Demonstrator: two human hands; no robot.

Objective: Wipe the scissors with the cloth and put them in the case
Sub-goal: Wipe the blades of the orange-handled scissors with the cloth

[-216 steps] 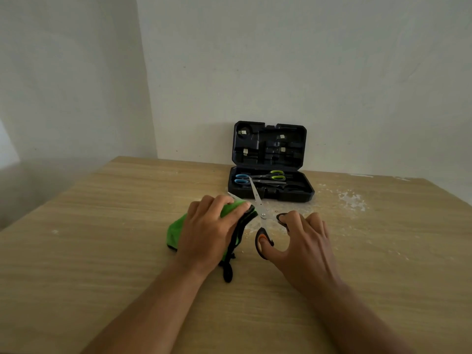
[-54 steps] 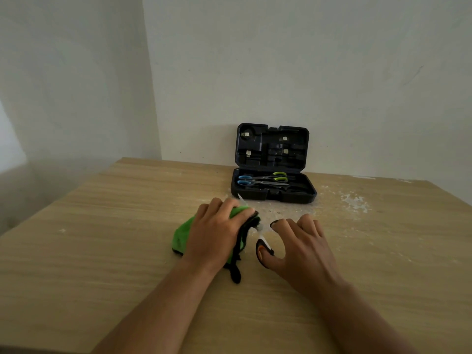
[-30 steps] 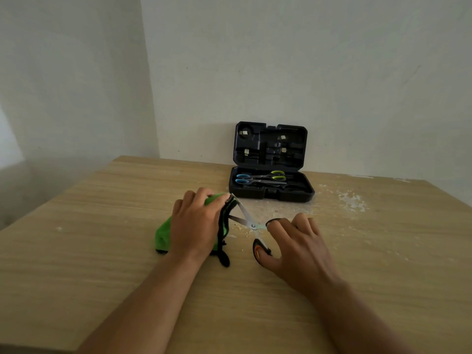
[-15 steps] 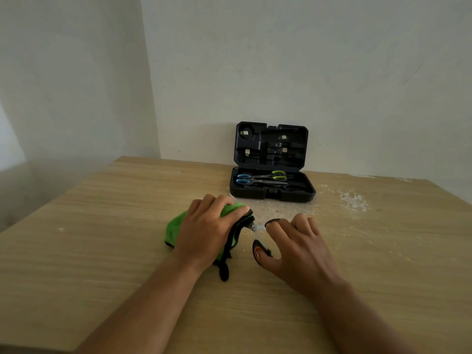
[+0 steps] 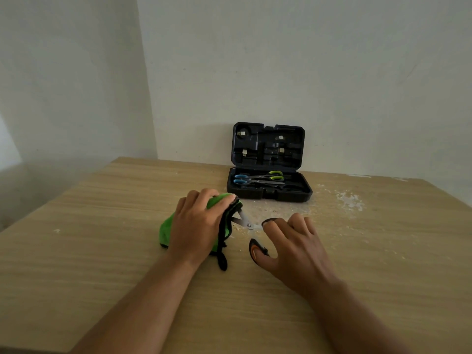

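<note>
Two splayed steel blades (image 5: 241, 220), black-orange scissors (image 5: 251, 235).

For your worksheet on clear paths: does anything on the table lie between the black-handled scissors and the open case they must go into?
Nothing visible does. Between the black-handled scissors and the open case lies bare table with pale crumbs. Two pairs of scissors already lie in the tray.

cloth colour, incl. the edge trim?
Bright green cloth with black edge trim, held by the left hand; seen in the head view.
</note>
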